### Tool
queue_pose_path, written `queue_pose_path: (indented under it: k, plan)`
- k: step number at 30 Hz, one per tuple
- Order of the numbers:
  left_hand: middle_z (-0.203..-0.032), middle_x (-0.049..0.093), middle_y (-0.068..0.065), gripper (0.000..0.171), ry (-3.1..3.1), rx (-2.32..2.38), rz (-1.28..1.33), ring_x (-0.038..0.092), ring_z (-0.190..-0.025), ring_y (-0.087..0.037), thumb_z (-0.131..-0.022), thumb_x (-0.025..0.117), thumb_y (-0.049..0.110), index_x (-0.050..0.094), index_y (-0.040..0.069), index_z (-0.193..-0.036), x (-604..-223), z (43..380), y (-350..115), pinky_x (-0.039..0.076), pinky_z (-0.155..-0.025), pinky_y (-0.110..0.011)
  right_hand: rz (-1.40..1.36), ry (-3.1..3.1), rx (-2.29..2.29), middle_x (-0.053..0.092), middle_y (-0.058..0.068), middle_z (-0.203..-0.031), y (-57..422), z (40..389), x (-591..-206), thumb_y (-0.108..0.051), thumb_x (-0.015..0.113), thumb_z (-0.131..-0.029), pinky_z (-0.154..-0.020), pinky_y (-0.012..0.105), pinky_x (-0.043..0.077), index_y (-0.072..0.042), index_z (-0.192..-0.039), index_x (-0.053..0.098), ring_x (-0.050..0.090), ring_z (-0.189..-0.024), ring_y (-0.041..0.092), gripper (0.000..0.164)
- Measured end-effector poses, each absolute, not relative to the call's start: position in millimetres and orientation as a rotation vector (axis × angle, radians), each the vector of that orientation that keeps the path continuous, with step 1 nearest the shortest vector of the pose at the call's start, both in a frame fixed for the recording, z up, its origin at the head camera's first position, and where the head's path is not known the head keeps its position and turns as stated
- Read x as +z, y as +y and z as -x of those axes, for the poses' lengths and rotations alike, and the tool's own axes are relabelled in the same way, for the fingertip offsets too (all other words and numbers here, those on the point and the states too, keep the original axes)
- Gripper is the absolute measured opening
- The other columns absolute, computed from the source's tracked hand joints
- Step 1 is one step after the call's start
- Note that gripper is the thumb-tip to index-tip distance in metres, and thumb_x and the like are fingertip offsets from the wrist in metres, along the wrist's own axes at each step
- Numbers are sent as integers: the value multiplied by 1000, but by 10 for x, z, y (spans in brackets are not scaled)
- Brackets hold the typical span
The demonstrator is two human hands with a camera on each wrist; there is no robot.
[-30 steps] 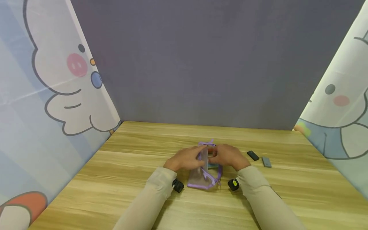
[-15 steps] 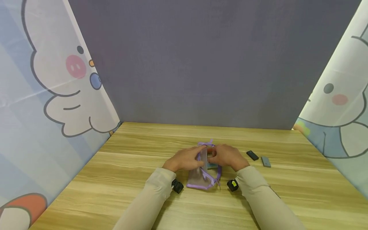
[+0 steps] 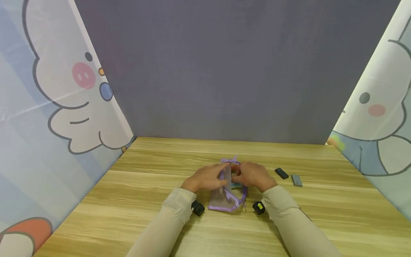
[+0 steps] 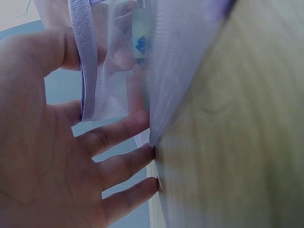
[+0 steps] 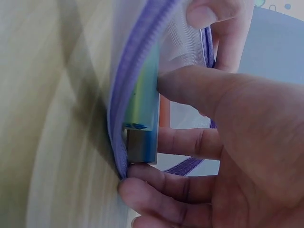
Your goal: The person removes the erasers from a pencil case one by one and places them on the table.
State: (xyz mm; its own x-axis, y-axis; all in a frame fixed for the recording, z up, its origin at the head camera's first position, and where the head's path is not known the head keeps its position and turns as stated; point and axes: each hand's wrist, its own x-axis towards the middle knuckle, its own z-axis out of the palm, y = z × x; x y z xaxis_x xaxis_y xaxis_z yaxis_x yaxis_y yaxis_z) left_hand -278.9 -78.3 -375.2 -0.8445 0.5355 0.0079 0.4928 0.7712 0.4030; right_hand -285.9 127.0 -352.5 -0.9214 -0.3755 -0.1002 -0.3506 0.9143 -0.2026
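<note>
A mesh pouch (image 3: 219, 200) with purple zipper edging lies on the wooden table, its mouth spread between both hands. My left hand (image 3: 208, 177) pinches the pouch's upper edge; in the left wrist view the thumb and index finger hold the lilac zipper band (image 4: 85, 61) while the other fingers extend along the mesh. At the mouth, my right hand (image 3: 255, 175) holds a small blue-green box (image 5: 145, 104) with thumb and fingers. That box sits partly inside the purple zipper (image 5: 121, 85). Something orange (image 5: 165, 113) shows behind it, mostly hidden.
To the right lie a small black block (image 3: 282, 173) and a small grey block (image 3: 297, 180). A thin dark thing shows beside the right sleeve, mostly covered. A grey panel (image 3: 218, 89) stands behind the table, with cartoon-printed curtains (image 3: 77, 121) at both sides.
The head view shifts very slightly. Both hands keep their places at the pouch, and nothing is visibly taken or let go.
</note>
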Motion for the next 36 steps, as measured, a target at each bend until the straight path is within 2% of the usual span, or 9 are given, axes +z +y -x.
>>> queue_pose_path:
  k: [8, 14, 17, 20, 22, 25, 32, 36]
  plan:
    - [-158, 39, 0, 78, 2867, 596, -832, 48, -134, -23, -89, 58, 42, 28, 32, -160, -3740, 2779, -787, 43, -104, -45, 520, 2954, -261, 59, -6, -68, 1223, 2831, -3519, -49, 69, -90, -53, 34, 42, -23, -80, 72, 53, -60, 15, 28]
    - [-158, 38, -1, 78, 2859, 593, -827, 47, -136, -24, -90, 57, 42, 26, 31, -160, -3737, 2765, -797, 42, -105, -45, 523, 2951, -319, 61, -7, -74, 1230, 2825, -3512, -44, 70, -90, -54, 33, 42, -21, -97, 75, 53, -61, 14, 24]
    - [-159, 37, -1, 78, 2846, 599, -833, 46, -137, -25, -91, 57, 42, 25, 31, -161, -3746, 2765, -793, 41, -105, -46, 524, 2943, -366, 54, -8, -64, 1263, 2819, -3518, -40, 68, -89, -49, 31, 35, -22, -83, 73, 46, -55, 12, 20]
    - [-159, 37, -2, 78, 2843, 602, -832, 45, -137, -25, -91, 57, 42, 24, 31, -161, -3752, 2770, -788, 42, -105, -47, 536, 2936, -417, 42, -8, -53, 1291, 2808, -3512, -35, 68, -87, -46, 29, 27, -21, -60, 57, 36, -48, 11, 32]
    - [-158, 37, -2, 78, 2848, 598, -835, 45, -137, -24, -90, 57, 42, 25, 32, -161, -3752, 2774, -787, 42, -105, -46, 546, 2934, -429, 37, -8, -51, 1300, 2804, -3503, -35, 67, -86, -45, 28, 24, -22, -56, 49, 32, -47, 10, 38]
    - [-158, 38, -1, 78, 2851, 595, -840, 44, -138, -24, -90, 57, 42, 25, 33, -161, -3747, 2777, -792, 41, -106, -46, 556, 2934, -435, 36, -8, -52, 1310, 2798, -3487, -35, 67, -87, -45, 28, 24, -23, -57, 46, 32, -47, 9, 38]
    - [-158, 38, -1, 78, 2841, 598, -856, 46, -136, -23, -90, 56, 42, 24, 34, -161, -3737, 2773, -783, 42, -105, -46, 523, 2931, -477, 38, -6, -55, 1353, 2786, -3451, -35, 63, -90, -46, 29, 26, -20, -63, 50, 34, -49, 11, 33]
    - [-153, 46, -3, 78, 2842, 590, -868, 56, -118, -19, -89, 57, 38, 26, 35, -160, -3725, 2777, -781, 48, -93, -42, 531, 2928, -477, 38, -7, -55, 1365, 2777, -3458, -35, 63, -90, -46, 28, 26, -21, -62, 51, 34, -48, 10, 33]
